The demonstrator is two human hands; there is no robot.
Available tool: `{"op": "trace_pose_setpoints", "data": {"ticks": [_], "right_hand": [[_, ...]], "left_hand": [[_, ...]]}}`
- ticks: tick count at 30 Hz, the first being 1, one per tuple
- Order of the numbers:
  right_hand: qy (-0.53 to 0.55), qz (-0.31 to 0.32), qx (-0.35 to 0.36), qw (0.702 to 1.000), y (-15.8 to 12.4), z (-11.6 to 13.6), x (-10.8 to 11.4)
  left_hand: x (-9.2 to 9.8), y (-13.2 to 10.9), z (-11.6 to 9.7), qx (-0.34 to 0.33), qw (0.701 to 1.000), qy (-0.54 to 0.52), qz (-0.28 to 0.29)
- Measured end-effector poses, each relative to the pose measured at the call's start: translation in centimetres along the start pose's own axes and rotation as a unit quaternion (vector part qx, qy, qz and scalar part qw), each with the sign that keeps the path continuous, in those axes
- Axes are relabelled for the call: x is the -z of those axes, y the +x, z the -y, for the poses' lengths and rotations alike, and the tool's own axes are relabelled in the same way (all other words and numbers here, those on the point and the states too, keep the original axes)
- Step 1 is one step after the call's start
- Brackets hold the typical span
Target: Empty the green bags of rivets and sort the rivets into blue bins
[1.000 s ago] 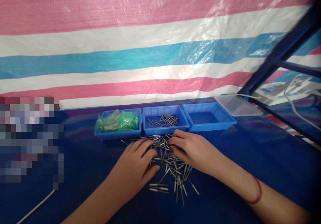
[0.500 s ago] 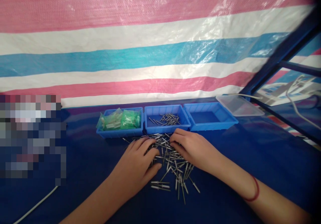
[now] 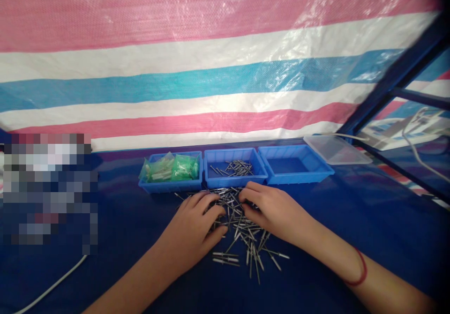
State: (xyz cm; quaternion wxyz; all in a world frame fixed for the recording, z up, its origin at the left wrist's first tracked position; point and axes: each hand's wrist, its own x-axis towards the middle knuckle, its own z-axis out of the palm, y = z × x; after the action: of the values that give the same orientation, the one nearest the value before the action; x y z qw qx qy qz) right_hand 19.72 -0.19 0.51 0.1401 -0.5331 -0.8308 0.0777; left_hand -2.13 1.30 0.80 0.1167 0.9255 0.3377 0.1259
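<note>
A loose heap of thin metal pins [image 3: 246, 243] lies on the dark blue table [image 3: 333, 239], just in front of three blue trays. My left hand [image 3: 193, 229] rests palm down on the left side of the heap, fingers spread over the pins. My right hand [image 3: 272, 208] lies on the right side, fingers curled down into the pins; what they pinch is hidden. The middle tray [image 3: 234, 179] holds a few pins. The left tray [image 3: 168, 185] holds green plastic bags. The right tray [image 3: 298, 175] looks empty.
A clear plastic lid [image 3: 335, 149] lies behind the right tray. A striped pink, white and blue tarp [image 3: 211, 70] hangs behind the table. A blue metal frame [image 3: 393, 89] rises at the right. A white cable [image 3: 52, 288] crosses the near left. A red band circles my right wrist.
Both hands have stayed on the heap with small finger shifts. A few pins at the heap's lower right have slid outwards.
</note>
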Motion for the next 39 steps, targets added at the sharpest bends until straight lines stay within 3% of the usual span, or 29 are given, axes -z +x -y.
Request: {"op": "trace_pose_setpoints", "data": {"ticks": [5, 9, 12, 15, 23, 28, 34, 39], "right_hand": [[0.084, -0.091, -0.009, 0.992, -0.4, 0.7, 0.5], [0.274, -0.164, -0.046, 0.947, -0.5, 1.5, 0.0], [0.407, -0.152, -0.085, 0.897, -0.5, 2.3, -0.8], [0.487, -0.135, -0.092, 0.858, -0.5, 3.0, -1.3], [0.55, -0.067, -0.089, 0.828, -0.5, 3.3, -1.2], [0.54, -0.107, -0.072, 0.832, -0.6, 2.8, -1.5], [0.451, -0.2, 0.001, 0.87, -1.1, 3.0, -1.0], [0.36, -0.243, 0.083, 0.897, -1.3, 3.4, -0.3]], "left_hand": [[0.0, 0.4, -0.1, 0.003, 0.996, -0.078, -0.042], [-0.2, 0.6, -0.9, 0.112, 0.966, -0.221, -0.073], [-0.5, 0.6, -1.6, 0.173, 0.928, -0.314, -0.097], [-0.8, 0.5, -2.0, 0.19, 0.909, -0.348, -0.132], [-0.5, 0.3, -2.0, 0.143, 0.916, -0.334, -0.171], [-0.6, 0.3, -1.8, 0.09, 0.924, -0.324, -0.182], [-0.7, 0.4, -1.6, 0.092, 0.916, -0.346, -0.179], [-0.3, 0.5, -1.8, 0.095, 0.914, -0.378, -0.111]]}}
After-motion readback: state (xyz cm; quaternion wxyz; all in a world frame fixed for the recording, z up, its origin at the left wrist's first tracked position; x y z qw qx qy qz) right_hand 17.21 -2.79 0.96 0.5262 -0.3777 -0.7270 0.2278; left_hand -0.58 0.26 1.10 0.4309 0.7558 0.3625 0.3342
